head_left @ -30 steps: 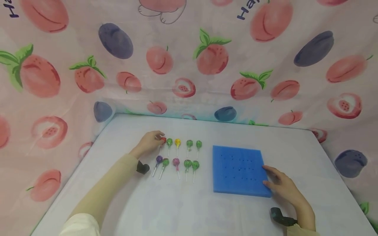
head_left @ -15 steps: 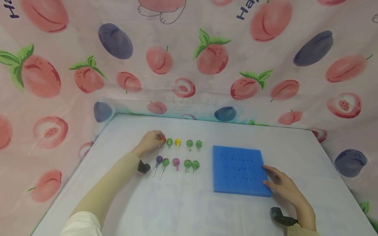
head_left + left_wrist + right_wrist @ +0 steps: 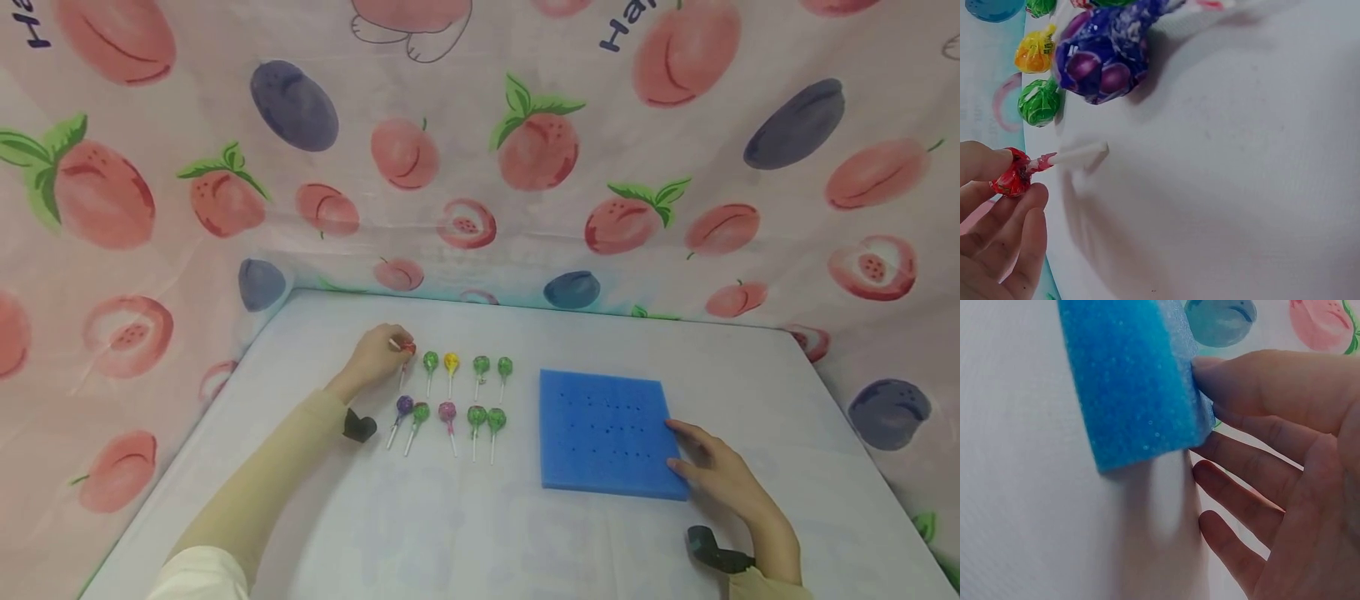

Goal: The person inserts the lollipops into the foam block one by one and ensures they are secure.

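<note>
Reaching in from near left with the left arm (image 3: 273, 467), slanting toward far right. Pinching a red lollipop (image 3: 1012, 181) by its wrapped head between thumb and fingers of the left hand (image 3: 372, 358); pointing its stick (image 3: 1079, 154) to the near side. Held at the left end of the far row, just left of a green lollipop (image 3: 431, 361), beyond a purple lollipop (image 3: 405, 406). At right, touching the right edge of a blue foam block (image 3: 607, 467) with the right hand (image 3: 723, 475), fingers fanned loosely, ungrasping.

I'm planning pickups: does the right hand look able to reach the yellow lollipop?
Probably not directly: the blue foam and two green lollipops lie between the right hand and the yellow lollipop.
</note>
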The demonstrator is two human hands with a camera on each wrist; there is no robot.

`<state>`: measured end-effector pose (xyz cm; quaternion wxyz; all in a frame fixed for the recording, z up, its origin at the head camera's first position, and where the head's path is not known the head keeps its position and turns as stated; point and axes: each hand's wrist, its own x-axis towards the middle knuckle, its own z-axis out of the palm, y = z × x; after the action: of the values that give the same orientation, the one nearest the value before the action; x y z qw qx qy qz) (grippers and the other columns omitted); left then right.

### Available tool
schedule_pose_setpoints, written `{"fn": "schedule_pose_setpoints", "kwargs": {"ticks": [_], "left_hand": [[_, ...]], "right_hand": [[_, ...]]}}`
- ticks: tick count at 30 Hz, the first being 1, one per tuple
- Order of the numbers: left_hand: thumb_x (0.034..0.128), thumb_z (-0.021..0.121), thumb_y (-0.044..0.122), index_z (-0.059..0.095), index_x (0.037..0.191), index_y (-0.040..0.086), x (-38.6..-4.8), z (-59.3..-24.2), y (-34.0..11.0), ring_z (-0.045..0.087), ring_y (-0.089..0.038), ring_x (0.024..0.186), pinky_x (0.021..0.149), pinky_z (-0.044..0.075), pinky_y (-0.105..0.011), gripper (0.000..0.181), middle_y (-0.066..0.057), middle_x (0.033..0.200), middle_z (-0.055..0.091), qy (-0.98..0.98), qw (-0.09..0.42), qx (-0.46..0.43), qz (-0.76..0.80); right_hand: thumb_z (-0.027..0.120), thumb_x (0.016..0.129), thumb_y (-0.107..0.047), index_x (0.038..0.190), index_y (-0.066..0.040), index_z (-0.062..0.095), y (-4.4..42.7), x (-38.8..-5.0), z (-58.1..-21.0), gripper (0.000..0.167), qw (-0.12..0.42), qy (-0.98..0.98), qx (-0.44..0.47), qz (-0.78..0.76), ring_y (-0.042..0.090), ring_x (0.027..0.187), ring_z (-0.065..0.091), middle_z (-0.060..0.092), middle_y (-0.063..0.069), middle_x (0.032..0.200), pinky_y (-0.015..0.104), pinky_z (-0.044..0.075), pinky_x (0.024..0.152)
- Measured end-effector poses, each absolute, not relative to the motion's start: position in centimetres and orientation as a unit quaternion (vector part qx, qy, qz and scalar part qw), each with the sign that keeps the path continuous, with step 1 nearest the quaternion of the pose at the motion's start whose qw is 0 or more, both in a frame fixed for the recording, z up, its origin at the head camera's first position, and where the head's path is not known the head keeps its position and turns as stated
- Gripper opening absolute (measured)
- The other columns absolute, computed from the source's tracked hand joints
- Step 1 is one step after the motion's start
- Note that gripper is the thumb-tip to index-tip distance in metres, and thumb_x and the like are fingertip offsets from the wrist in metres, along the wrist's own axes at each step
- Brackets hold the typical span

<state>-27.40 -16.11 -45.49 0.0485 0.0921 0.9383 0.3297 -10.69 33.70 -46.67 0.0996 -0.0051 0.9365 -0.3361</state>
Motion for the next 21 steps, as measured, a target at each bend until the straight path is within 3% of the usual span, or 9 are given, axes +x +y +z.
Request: {"fn": "schedule_pose_setpoints", "kwargs": {"ticks": [14, 21], "left_hand": [[0.0861, 0.064, 0.006, 0.061, 0.111, 0.001, -26.4, -44.8, -16.6, 0.064, -0.036, 0.105, 0.085, 0.056, -0.043, 0.026, -0.020, 0.116, 0.059, 0.922, 0.015, 0.081, 0.380], [0.0861, 0.063, 0.006, 0.060, 0.112, 0.002, -26.2, -45.0, -16.6, 0.064, -0.035, 0.106, 0.080, 0.056, -0.036, 0.027, -0.019, 0.119, 0.056, 0.912, 0.014, 0.065, 0.404]], "right_hand": [[0.066, 0.089, -0.031, 0.145, -0.003, 0.036, 33.7, -10.7, -46.7, 0.069, 0.102, 0.935, -0.006, -0.341, 0.055, 0.137, 0.023, 0.030, 0.032, 0.150, 0.068, 0.024, 0.108], [0.066, 0.090, -0.033, 0.146, -0.004, 0.035, 33.8, -10.7, -46.7, 0.071, 0.106, 0.935, -0.005, -0.338, 0.055, 0.137, 0.023, 0.029, 0.032, 0.151, 0.068, 0.024, 0.108]]}}
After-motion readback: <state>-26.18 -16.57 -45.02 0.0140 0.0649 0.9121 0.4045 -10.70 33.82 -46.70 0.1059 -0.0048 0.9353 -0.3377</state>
